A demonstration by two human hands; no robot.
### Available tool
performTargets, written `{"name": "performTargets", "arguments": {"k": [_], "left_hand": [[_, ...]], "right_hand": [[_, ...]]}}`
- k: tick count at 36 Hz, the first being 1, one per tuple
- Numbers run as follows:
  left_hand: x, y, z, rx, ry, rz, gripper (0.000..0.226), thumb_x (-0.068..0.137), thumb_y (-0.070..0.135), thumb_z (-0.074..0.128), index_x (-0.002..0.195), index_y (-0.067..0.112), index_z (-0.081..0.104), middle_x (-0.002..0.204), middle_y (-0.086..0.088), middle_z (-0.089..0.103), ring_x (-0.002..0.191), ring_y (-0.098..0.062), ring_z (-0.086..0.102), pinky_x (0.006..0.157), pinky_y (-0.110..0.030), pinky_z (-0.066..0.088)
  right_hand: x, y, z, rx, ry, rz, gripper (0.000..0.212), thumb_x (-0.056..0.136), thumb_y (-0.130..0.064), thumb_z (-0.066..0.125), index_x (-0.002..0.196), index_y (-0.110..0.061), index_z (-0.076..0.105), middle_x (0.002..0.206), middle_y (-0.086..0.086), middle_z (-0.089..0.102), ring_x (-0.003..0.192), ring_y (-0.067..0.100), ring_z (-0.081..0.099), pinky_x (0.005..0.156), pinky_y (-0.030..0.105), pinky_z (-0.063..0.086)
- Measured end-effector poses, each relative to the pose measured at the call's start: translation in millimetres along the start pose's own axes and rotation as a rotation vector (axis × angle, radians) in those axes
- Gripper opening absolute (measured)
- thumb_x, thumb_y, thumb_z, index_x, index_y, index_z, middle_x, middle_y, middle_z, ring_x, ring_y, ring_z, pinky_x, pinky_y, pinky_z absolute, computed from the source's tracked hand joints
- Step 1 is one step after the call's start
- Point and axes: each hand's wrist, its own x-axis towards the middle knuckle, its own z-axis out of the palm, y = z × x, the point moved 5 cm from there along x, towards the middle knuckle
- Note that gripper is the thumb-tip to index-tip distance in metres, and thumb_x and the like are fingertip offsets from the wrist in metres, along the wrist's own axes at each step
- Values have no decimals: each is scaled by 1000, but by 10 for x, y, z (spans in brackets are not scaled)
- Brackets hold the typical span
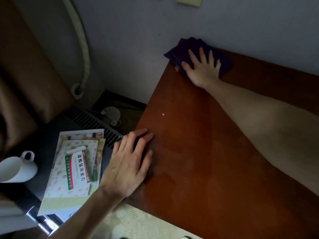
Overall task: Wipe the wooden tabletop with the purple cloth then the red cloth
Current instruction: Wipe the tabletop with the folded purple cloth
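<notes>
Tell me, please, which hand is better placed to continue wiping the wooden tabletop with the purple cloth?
The right hand. It already lies flat with spread fingers on the purple cloth at the far corner of the tabletop. The left hand only rests near the tabletop's edge, far from the cloth.

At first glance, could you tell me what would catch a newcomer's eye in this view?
The reddish wooden tabletop fills the right half of the view. At its far corner by the wall, the right hand presses flat on the purple cloth. The left hand rests flat on the tabletop's near left edge, beside a red-and-green medicine box on a pile of papers, with a white cup at far left.
</notes>
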Motion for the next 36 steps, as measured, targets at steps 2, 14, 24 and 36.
{"name": "performTargets", "arguments": {"k": [2, 14, 24, 36], "left_hand": [[-3, -27, -2, -22, 52, -41, 45, 101, 41, 39, 136, 14, 48, 139, -2, 43, 119, -23, 47, 101, -38, 35], [-98, -324, -205, -575, 396, -342, 31, 100, 33, 45, 115, 6, 52, 118, -4, 42, 110, -17, 46, 104, -19, 30], [-25, -371, -499, -278, 85, -10, 39, 98, 41, 46, 119, 13, 63, 120, -8, 54, 108, -26, 56, 91, -40, 47], [620, -8, -198, 74, -483, 257, 61, 88, 59, 61, 135, 21, 52, 133, -3, 49, 122, -24, 46, 96, -38, 38]], "right_hand": [[-223, -92, 57, -12, 3, -21, 70, 100, -73, 14, 162, -44, 4, 173, -1, -4, 158, 29, -10, 125, 56, -7], [-2849, -818, 510, -52, 34, -232, 68, 100, -68, 26, 162, -44, 12, 173, -1, 8, 159, 32, 1, 124, 60, 12], [-3818, -1092, 505, -39, -123, -382, 62, 102, -69, 18, 157, -45, 30, 170, -2, 24, 156, 31, 24, 122, 54, 22], [-3256, -312, -4, 241, -247, 250, 61, 93, -54, 64, 142, -22, 48, 139, 1, 47, 129, 22, 44, 106, 34, 42]]}}
